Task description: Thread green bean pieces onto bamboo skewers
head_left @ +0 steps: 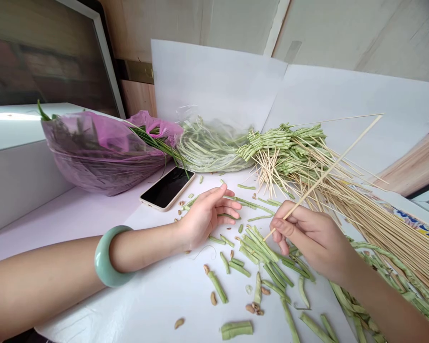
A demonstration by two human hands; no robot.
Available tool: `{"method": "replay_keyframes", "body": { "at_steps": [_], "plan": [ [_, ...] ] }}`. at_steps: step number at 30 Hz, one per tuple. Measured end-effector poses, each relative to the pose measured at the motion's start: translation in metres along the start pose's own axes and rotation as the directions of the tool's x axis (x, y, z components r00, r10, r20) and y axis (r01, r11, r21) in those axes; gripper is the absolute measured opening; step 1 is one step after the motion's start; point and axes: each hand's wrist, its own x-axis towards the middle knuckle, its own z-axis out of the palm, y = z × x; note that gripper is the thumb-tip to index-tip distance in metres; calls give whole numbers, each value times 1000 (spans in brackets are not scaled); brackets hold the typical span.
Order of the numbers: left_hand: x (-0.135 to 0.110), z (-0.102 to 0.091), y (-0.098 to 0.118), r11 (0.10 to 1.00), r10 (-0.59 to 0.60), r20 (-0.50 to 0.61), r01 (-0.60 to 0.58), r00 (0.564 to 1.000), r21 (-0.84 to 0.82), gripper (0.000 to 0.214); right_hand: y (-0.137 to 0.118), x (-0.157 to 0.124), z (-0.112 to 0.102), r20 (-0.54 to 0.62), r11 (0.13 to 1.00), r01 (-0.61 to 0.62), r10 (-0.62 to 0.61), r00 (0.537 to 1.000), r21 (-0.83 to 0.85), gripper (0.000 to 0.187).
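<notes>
My right hand [307,233] is shut on a long thin bamboo skewer [329,166], which points up and away across the table. My left hand [209,216] rests open on the white paper [157,295], holding nothing, with cut green bean pieces [246,204] by its fingertips. A loose heap of cut bean pieces [260,250] lies just below and left of my right hand. Brown bean seeds [213,298] are scattered nearer me. Behind both hands, a mass of beans threaded on many skewers [286,152] spreads to the right.
A smartphone [168,188] lies face up just beyond my left hand. Behind it are a purple plastic bag [100,152] and a clear bag of green beans [210,147]. A jade bangle [109,257] circles my left wrist. White boards [214,81] stand against the wall.
</notes>
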Motion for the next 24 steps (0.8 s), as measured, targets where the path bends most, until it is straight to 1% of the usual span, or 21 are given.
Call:
{"method": "replay_keyframes", "body": {
  "at_steps": [3,10,12,15,16,18,21,22,24],
  "plan": [
    [0,0,-1,1000,2,5,-2,1000,5,26,-2,1,1,11,1000,10,-10,1000,-2,30],
    [1,-2,-1,1000,14,23,-14,1000,16,33,-6,3,5,35,996,82,-83,996,25,28],
    [2,-2,-1,1000,19,25,-20,999,17,31,-5,2,5,40,997,60,-62,997,47,28],
    [2,-2,-1,1000,24,1,-24,1000,12,27,1,3,2,33,994,-9,5,999,108,27],
    [3,-2,-1,1000,25,-12,-25,1000,6,25,3,3,1,2,989,-21,21,1000,150,26],
    [4,-2,-1,999,31,-41,-31,999,-8,23,6,6,-1,-114,964,-14,45,992,267,23],
    [5,-1,-2,999,47,-75,-48,996,-9,17,9,11,-1,-318,893,70,84,944,445,20],
    [5,-2,-2,999,53,-75,-53,996,3,14,9,13,-1,-364,870,98,98,926,483,21],
    [4,-2,-2,997,62,-49,-59,997,51,16,10,15,2,-419,839,136,117,900,527,23]
  ]
}}
